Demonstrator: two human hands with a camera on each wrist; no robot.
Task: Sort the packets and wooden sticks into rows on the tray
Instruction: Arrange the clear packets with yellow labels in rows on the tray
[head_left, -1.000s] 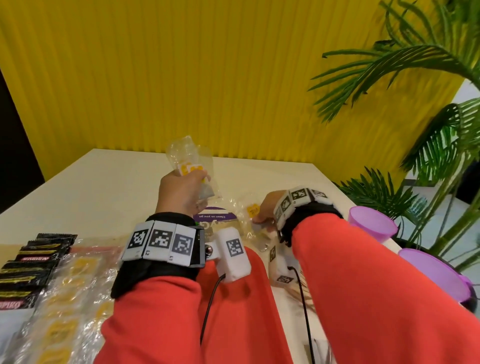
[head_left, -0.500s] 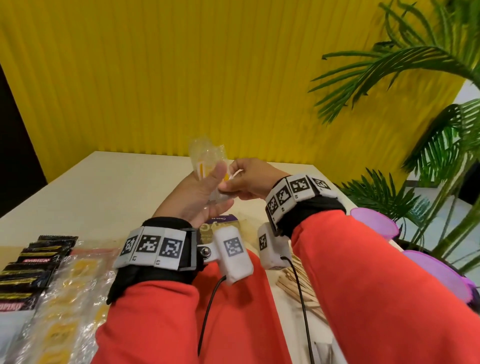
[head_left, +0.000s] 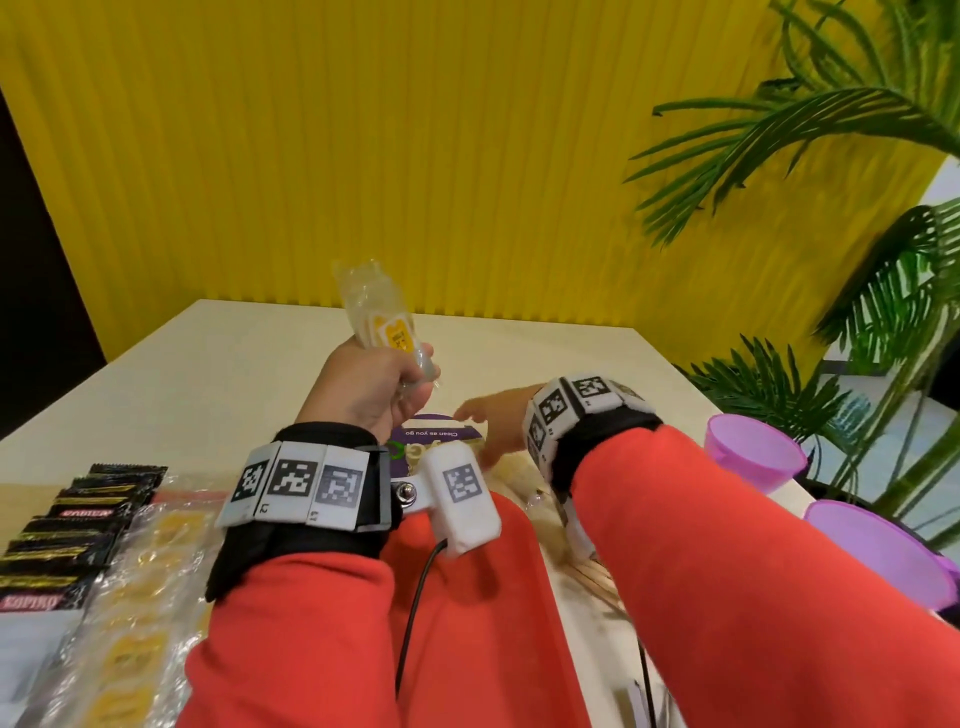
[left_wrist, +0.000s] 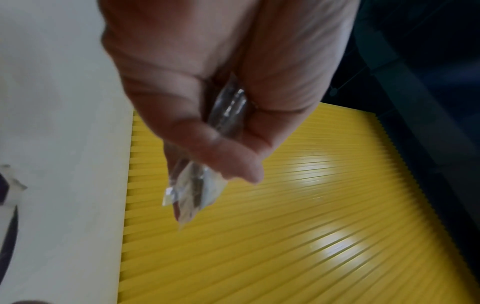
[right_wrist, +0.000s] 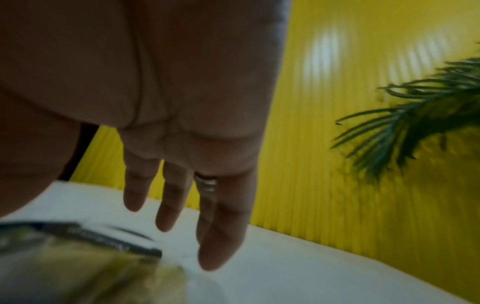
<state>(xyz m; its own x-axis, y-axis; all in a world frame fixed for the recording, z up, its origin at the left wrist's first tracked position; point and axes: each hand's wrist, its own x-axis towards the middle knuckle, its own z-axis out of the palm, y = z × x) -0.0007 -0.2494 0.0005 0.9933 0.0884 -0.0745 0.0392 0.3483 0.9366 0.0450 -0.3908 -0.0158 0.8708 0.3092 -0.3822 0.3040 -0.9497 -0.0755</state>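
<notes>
My left hand (head_left: 376, 387) is raised above the table and grips a small bunch of clear packets with yellow labels (head_left: 382, 319); the left wrist view shows the clear packets (left_wrist: 226, 115) pinched between thumb and fingers. My right hand (head_left: 493, 415) hangs lower and to the right, fingers (right_wrist: 218, 232) straight and holding nothing, above a heap of clear packets (right_wrist: 78, 271) by a purple card (head_left: 434, 439). On the tray (head_left: 31, 654) at lower left lie a row of black packets (head_left: 78, 530) and a row of clear yellow packets (head_left: 140, 597). Wooden sticks (head_left: 597, 577) peek out under my right forearm.
Two purple bowls (head_left: 753, 460) (head_left: 883, 551) stand at the table's right edge, beside a green palm plant (head_left: 831, 364). A yellow ribbed wall (head_left: 415, 156) stands behind the cream table (head_left: 208, 374).
My right hand has let go of the packet it passed to the left hand and dropped back down toward the heap. The left hand stays raised, gripping the bunch.
</notes>
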